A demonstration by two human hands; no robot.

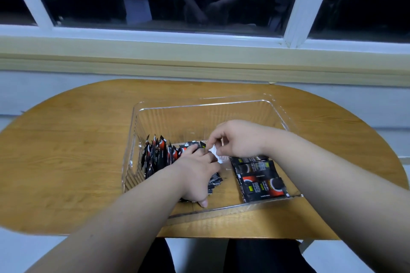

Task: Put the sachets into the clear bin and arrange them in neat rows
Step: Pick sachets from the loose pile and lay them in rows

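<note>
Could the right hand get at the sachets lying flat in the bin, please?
Probably yes: the flat sachets lie uncovered just beside the right hand, though its fingers now pinch a white piece.

We see a wooden table (pixel 73 150) with an oval top, its left and right ends rounded and its grain running lengthwise in a warm honey brown. Its far edge stands just beside the pale wall under the window sill. Directly on the top sits a clear bin (pixel 200 103), rectangular with rounded corners, placed right of the middle. The bin's near wall lies close to the table's near edge, and we see the wood grain through its transparent floor.
</note>
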